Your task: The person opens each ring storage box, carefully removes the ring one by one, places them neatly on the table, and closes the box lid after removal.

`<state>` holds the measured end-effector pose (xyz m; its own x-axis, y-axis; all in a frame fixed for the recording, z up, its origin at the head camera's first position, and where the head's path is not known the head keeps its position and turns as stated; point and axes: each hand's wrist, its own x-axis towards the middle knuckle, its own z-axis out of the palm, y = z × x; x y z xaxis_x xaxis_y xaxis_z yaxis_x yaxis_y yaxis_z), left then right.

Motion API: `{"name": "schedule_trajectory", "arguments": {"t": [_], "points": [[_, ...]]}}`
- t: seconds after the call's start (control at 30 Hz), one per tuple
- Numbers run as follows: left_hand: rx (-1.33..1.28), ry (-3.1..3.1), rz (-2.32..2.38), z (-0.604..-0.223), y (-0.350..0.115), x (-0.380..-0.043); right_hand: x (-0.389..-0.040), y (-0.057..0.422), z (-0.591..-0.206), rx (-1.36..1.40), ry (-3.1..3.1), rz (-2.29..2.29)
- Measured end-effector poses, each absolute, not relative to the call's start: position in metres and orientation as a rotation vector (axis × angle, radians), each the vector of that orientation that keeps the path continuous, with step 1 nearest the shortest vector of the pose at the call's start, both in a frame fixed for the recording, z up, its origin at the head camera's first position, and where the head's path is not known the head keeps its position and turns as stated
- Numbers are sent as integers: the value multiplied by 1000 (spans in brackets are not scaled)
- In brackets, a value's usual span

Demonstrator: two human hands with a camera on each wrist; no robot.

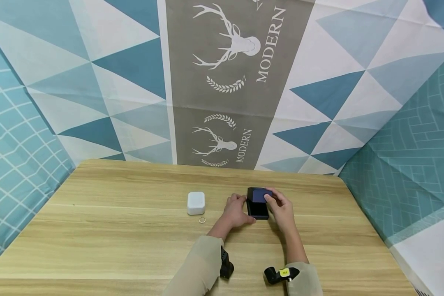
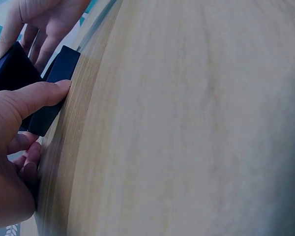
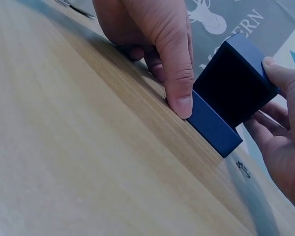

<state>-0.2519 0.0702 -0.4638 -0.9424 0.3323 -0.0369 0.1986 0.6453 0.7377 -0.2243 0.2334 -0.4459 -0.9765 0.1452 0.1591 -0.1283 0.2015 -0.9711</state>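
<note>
A small dark blue ring box sits on the wooden table with its hinged lid raised; its inside is black and nothing can be made out there. My left hand holds the base, thumb against the front edge and other fingers round the left side. With thumb and fingers, my right hand pinches the right side of the raised lid. To the left of my left hand lies a thin ring on the tabletop, just in front of a white rounded box.
The wooden table ends at a patterned cloth wall behind the box. A small dark ornate thing, its kind unclear, shows beside the box in the right wrist view. Wrist cameras sit on both sleeves.
</note>
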Motion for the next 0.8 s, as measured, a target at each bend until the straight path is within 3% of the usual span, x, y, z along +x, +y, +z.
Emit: {"name": "schedule_trajectory", "arguments": {"t": [0.8], "points": [[429,2703,1179,-464,71,-252,-235,241,-472,26,-2167,1897]]}}
